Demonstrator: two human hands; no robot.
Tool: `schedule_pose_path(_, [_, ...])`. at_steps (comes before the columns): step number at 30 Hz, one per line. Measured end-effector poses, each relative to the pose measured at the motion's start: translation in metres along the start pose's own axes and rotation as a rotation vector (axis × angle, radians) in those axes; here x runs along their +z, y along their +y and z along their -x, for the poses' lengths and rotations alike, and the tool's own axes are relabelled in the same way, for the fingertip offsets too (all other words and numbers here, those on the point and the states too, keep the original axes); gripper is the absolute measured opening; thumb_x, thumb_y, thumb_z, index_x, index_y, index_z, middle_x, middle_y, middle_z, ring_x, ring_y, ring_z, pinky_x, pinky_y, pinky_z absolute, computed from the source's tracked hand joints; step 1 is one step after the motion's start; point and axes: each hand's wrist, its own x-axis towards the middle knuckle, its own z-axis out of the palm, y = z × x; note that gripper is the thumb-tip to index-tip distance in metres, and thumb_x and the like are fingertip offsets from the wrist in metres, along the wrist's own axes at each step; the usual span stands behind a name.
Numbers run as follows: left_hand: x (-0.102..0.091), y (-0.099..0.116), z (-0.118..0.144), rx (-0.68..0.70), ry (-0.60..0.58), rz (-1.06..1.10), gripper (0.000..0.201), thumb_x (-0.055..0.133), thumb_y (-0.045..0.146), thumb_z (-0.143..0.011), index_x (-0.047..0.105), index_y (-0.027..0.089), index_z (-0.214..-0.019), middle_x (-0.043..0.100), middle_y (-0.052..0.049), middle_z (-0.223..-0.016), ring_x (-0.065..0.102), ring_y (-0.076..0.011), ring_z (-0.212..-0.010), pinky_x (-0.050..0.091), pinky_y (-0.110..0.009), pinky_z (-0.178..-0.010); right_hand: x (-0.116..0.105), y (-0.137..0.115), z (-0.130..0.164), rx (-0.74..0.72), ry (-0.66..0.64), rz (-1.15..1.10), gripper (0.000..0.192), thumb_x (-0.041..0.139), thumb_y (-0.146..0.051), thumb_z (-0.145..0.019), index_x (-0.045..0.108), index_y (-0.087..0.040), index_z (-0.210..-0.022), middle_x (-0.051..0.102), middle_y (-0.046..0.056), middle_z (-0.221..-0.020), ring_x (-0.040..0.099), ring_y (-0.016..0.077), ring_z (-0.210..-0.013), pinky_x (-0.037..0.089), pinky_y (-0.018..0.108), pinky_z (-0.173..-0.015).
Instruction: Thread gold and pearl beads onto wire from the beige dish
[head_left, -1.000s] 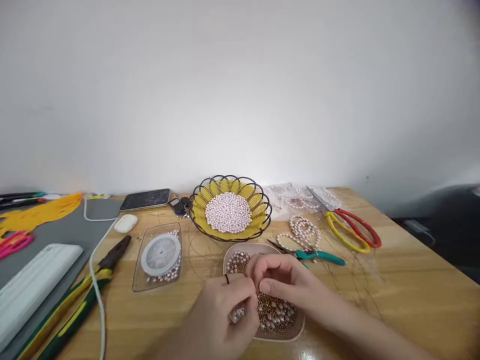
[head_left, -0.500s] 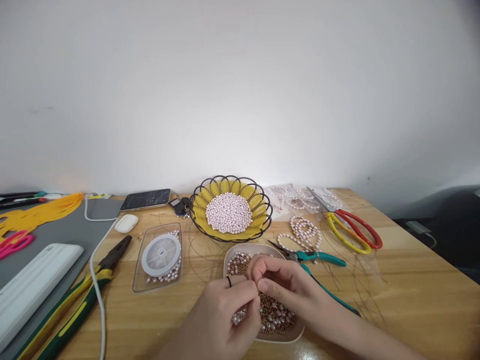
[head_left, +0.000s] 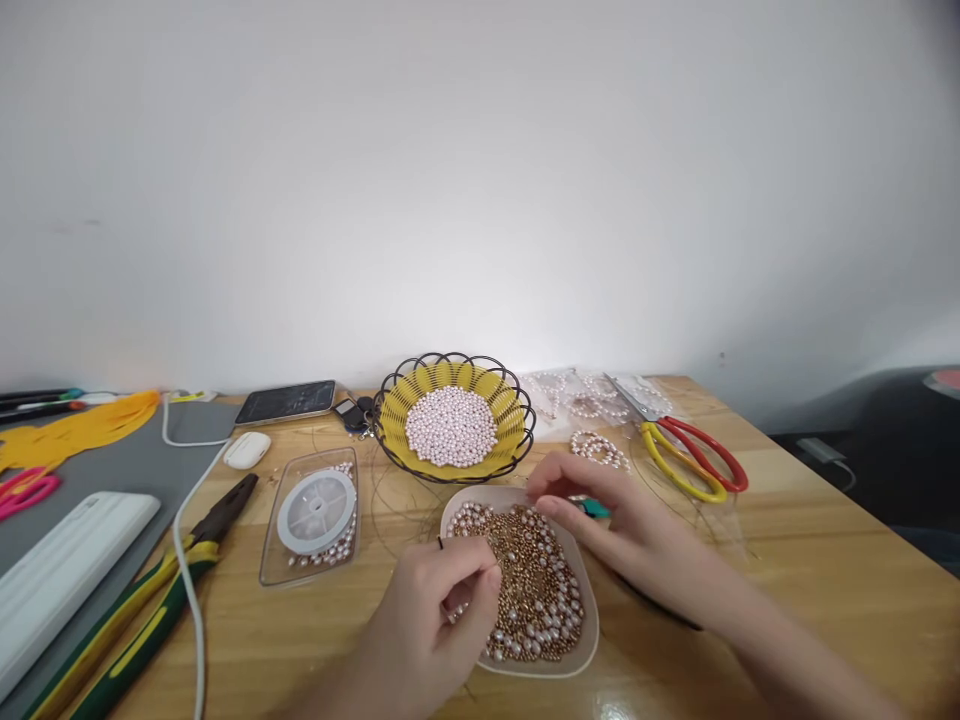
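Left hand lower centre, fingers pinched on something tiny, can't tell what, over near edge of beige dish of gold and pearl beads. Right hand just right, fingertips pressed together above teal pliers. Yellow basket behind dish.

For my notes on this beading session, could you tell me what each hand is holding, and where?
The left hand pinches something tiny, too small to identify, over the bead tray. The right hand shows nothing in its fingers.
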Motion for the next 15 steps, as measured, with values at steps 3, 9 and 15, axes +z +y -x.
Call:
schedule_pose_path(3, [0.000, -0.001, 0.000, -0.038, -0.005, 0.047, 0.031, 0.041, 0.021, -0.101, 0.039, 0.021, -0.069, 0.033, 0.006, -0.059, 0.033, -0.0100, -0.051, 0.023, -0.023, -0.048, -0.026, 0.022, 0.016, 0.198, -0.060, 0.478, 0.020, 0.057, -0.035, -0.092, 0.061, -0.025, -0.076, 0.069, 0.004, -0.071, 0.064, 0.0233, -0.064, 0.047, 0.035, -0.057])
schedule_pose_path(9, [0.000, 0.000, 0.000, -0.038, -0.014, 0.058, 0.032, 0.040, 0.024, -0.101, 0.039, 0.021, -0.069, 0.034, 0.006, -0.060, 0.034, -0.0103, -0.052, 0.024, -0.023, -0.049, -0.035, 0.054, 0.060, 0.222, -0.056, 0.649, 0.017, 0.059, -0.038, -0.091, 0.057, -0.025, -0.080, 0.068, 0.003, -0.074, 0.066, 0.0248, -0.064, 0.049, 0.037, -0.059])
schedule_pose_path(15, [0.000, -0.001, 0.002, -0.058, -0.023, 0.058, 0.033, 0.041, 0.027, -0.101, 0.039, 0.021, -0.068, 0.032, 0.006, -0.059, 0.031, -0.0103, -0.051, 0.021, -0.023, -0.048, -0.091, 0.091, 0.043, 0.279, 0.371, 0.879, 0.018, 0.053, -0.040, -0.096, 0.055, -0.023, -0.089, 0.067, 0.015, -0.089, 0.068, 0.0337, -0.086, 0.051, 0.042, -0.078])
